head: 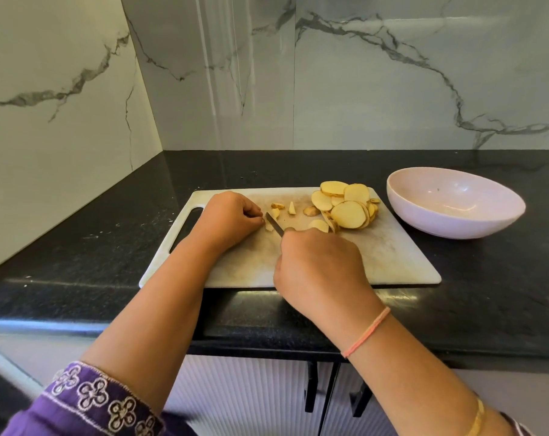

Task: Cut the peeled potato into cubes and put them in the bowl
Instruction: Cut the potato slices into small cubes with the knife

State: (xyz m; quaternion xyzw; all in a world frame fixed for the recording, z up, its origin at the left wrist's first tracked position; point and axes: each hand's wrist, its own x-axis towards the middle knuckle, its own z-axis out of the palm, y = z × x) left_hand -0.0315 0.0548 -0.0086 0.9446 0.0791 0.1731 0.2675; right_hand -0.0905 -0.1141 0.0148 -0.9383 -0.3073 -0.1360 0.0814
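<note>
Your left hand [227, 220] lies knuckles up on the board [377, 256], near its handle slot. Its fingers are curled under and the tips hold a small potato piece [268, 228] down. Your right hand [320, 269] is closed in a fist round the knife [273, 224], and the handle is hidden inside the grip. The blade slants forward and left and rests on that piece, just beside your left fingertips.

A few cut bits [292, 208] lie just beyond the blade. The slices [348, 212] sit in an overlapping heap at the board's far right corner, beyond your right hand and well apart from your left. The bowl [455, 228] stands on the counter [487, 294] just right of the board, close to the heap.

Both forearms reach in from the near edge, the left one angled rightward and the right one angled leftward, so your hands meet at mid-board.
</note>
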